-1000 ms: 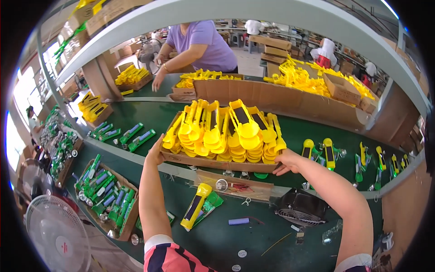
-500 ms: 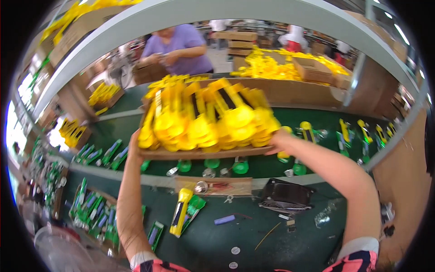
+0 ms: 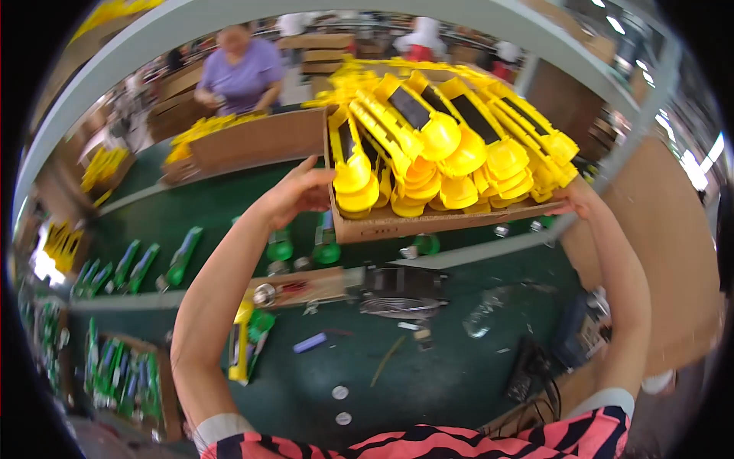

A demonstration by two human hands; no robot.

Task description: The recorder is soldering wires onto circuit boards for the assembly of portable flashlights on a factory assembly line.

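A shallow cardboard tray (image 3: pixel 405 226) is held up over the green work surface, tilted so its contents face me. Rows of yellow plastic casings (image 3: pixel 440 141), some with black strips, are heaped in it above its rim. At the tray's left side, my left hand (image 3: pixel 300 191) grips the wall, with the thumb up and the other fingers partly hidden. My right hand (image 3: pixel 582 199) holds the right front corner, its fingertips hidden under the tray. Below it, a yellow casing (image 3: pixel 240 344) lies beside a green one (image 3: pixel 260 327) on the bench.
Green casings (image 3: pixel 183 256) line the belt behind the bench. A black fan (image 3: pixel 403 291) and a blue cylindrical cell (image 3: pixel 310 342) lie on the bench. A box of green parts (image 3: pixel 164 382) stands at left. Across the belt is a person in purple (image 3: pixel 241 76). A grey beam (image 3: pixel 191 34) arches overhead.
The tray of yellow casings has moved right, past the fan, with both hands still on it. My view has turned right too, and another cardboard box behind the belt is now uncovered.
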